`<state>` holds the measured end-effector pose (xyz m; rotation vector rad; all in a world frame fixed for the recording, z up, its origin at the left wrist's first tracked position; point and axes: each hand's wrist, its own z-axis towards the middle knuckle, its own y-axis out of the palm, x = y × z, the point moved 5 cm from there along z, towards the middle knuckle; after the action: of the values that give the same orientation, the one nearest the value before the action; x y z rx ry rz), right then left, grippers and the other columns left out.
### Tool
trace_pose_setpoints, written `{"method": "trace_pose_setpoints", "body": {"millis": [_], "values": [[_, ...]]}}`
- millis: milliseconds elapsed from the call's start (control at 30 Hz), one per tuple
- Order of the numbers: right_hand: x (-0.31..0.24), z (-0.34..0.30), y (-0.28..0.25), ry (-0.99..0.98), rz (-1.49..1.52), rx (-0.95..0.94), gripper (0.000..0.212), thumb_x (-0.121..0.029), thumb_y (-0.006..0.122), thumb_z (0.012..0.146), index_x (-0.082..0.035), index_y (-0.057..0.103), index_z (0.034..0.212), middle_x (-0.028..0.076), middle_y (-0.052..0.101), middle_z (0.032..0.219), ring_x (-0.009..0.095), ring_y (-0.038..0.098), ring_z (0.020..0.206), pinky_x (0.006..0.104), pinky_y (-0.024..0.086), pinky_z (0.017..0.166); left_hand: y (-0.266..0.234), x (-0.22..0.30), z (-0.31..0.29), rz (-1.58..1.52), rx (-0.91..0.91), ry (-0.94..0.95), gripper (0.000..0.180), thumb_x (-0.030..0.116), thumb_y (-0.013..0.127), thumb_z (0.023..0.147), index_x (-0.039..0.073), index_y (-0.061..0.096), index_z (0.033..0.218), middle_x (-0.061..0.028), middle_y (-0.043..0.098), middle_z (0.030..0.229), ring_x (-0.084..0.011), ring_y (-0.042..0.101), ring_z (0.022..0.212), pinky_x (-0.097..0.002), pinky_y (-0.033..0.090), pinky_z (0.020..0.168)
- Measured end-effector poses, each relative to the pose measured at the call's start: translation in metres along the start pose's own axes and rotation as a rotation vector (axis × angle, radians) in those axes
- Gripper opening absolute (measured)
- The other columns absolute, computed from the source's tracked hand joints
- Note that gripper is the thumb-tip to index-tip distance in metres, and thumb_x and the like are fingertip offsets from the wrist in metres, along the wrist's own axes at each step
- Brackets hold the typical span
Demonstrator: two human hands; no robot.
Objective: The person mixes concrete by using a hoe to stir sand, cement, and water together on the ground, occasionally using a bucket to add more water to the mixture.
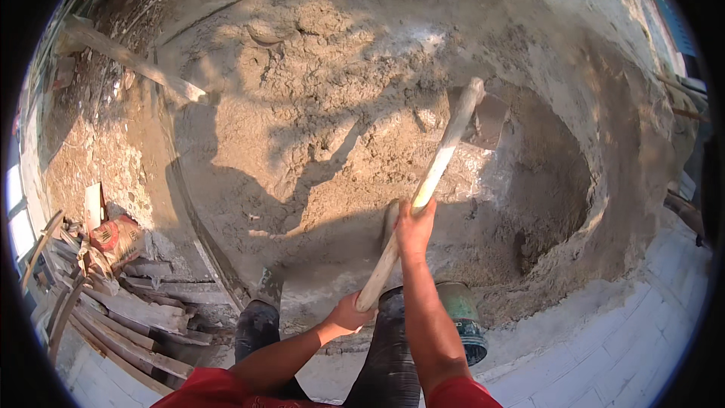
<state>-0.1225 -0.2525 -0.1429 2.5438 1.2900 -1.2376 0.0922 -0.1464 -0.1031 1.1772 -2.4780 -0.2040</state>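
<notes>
Both my hands grip the long wooden handle of a hoe (438, 168). My left hand (349, 314) is closed round the near end of the handle, close to my legs. Farther up, my right hand (416, 228) wraps round its middle. The hoe's flat metal blade (489, 121) sits at the far end, low in the wet grey-brown mix, its lower edge partly hidden. A lumpy heap of this mortar-like mix (302, 106) spreads left of the blade. Smoother, wetter mix lies to the right.
A dirty bucket (462, 313) stands beside my right leg. Boards (143, 306) and a crumpled sack (117, 237) are piled at the lower left. One wooden beam (136, 66) juts in from the upper left. Pale blocks (604, 347) border the mix at the lower right.
</notes>
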Motion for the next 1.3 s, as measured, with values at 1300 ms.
{"method": "trace_pose_setpoints", "body": {"millis": [1300], "values": [[-0.005, 0.143, -0.076, -0.017, -0.045, 0.153, 0.022, -0.01, 0.059, 0.091, 0.0, 0.045, 0.105, 0.006, 0.055, 0.073, 0.014, 0.054, 0.051, 0.0297, 0.047, 0.045, 0.056, 0.11, 0.145, -0.032, -0.179, 0.075, 0.047, 0.013, 0.071, 0.083, 0.0, 0.051, 0.123, -0.008, 0.058, 0.069, -0.0176, 0.055, 0.053, -0.0337, 0.043, 0.047]]}}
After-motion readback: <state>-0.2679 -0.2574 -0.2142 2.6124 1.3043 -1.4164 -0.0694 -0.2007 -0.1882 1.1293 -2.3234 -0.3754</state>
